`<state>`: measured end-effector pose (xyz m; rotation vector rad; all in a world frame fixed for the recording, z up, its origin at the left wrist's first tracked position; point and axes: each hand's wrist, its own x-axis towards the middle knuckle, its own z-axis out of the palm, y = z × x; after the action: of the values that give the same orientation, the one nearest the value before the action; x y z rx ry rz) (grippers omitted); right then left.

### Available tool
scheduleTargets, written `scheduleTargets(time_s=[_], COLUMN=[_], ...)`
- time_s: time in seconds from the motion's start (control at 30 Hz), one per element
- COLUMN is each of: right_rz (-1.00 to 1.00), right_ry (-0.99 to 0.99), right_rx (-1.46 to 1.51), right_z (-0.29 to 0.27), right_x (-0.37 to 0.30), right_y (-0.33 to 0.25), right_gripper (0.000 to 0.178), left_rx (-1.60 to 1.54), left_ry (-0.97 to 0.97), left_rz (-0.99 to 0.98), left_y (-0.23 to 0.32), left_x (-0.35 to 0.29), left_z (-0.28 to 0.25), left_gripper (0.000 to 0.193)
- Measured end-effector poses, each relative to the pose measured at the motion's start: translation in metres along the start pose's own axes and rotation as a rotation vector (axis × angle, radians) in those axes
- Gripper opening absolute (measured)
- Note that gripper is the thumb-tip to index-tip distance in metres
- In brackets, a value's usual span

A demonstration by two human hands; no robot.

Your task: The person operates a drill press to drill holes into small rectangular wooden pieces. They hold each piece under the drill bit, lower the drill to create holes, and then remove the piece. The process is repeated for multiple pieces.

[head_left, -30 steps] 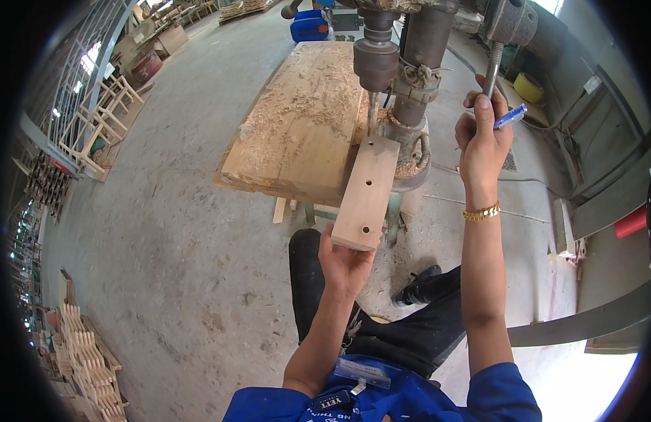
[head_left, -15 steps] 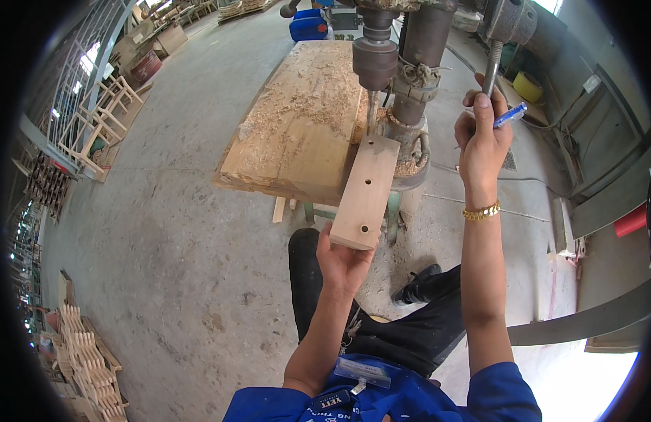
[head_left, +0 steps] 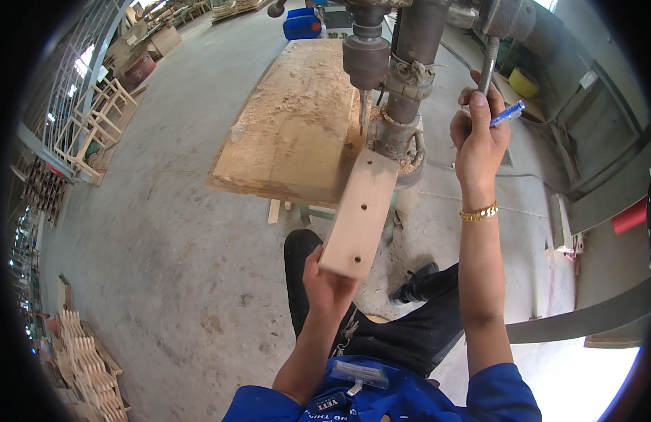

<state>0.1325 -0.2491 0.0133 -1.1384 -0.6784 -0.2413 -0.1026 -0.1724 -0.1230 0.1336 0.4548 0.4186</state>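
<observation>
My left hand (head_left: 327, 285) grips the near end of a pale wooden block (head_left: 359, 224) with three holes along its upper face. The block slants away from me, its far end just short of the drill bit (head_left: 364, 112) under the dark chuck (head_left: 366, 62). That bit hangs clear of the block. My right hand (head_left: 478, 133) is closed round the lower end of the drill press's feed lever (head_left: 489, 67). A blue pen (head_left: 507, 114) is also tucked in the fingers of that hand.
A wooden worktable (head_left: 283, 133) strewn with shavings stands beyond the block. Behind the bit rises the machine's round column (head_left: 421, 35). A blue container (head_left: 301, 24) sits at the back. Stacked wooden pieces (head_left: 90, 366) lie at lower left, and chair frames (head_left: 100, 119) stand at far left.
My left hand has drawn the wooden block toward me and slightly left, away from the drill bit. The right hand stays on the lever, barely moved.
</observation>
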Motion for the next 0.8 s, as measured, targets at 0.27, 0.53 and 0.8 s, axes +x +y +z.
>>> scheduleTargets(time_s=[0.27, 0.53, 0.8], right_rz=[-0.032, 0.029, 0.016], right_ry=[0.014, -0.006, 0.017], right_rx=[0.031, 0.003, 0.031], right_z=[0.001, 0.004, -0.001], right_x=[0.000, -0.001, -0.002], right_y=[0.000, -0.003, 0.000], right_gripper=[0.042, 0.042, 0.039], left_rx=[-0.329, -0.385, 0.545], left_ry=[-0.320, -0.429, -0.021], left_rz=[0.096, 0.349, 0.615], left_y=[0.023, 0.028, 0.056], left_x=[-0.023, 0.046, 0.060], left_z=[-0.022, 0.023, 0.007], left_gripper=[0.046, 0.046, 0.048])
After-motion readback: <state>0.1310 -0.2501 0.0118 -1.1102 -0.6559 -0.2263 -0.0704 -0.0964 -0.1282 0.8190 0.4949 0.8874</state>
